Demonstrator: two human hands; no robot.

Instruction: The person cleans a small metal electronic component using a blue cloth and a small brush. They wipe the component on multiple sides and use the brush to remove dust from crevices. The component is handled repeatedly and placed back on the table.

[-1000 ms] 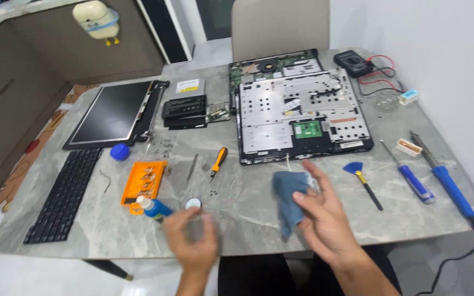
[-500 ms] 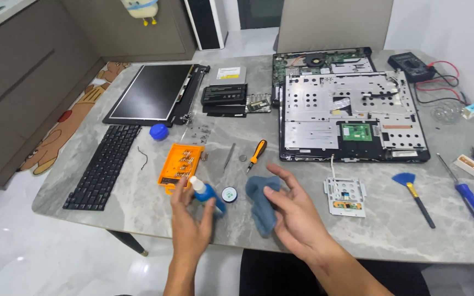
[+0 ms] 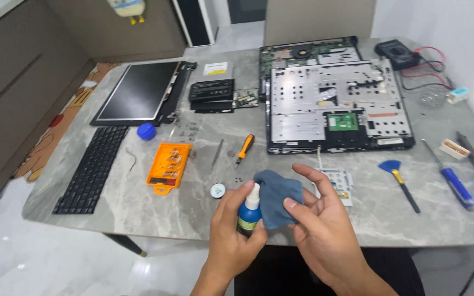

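Bottle (image 3: 249,212) raised since earlier | upright, nozzle up | left hand (image 3: 231,235) grips | right hand (image 3: 319,225) holds cloth (image 3: 274,197)

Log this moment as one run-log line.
left hand: holds blue spray bottle upright | right hand: holds blue cloth beside nozzle | place: marble table edge, near opened laptop base

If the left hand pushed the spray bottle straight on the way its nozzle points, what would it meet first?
Most likely the blue cloth in the right hand; the left hand holds the spray bottle right beside it, though depth is unclear.
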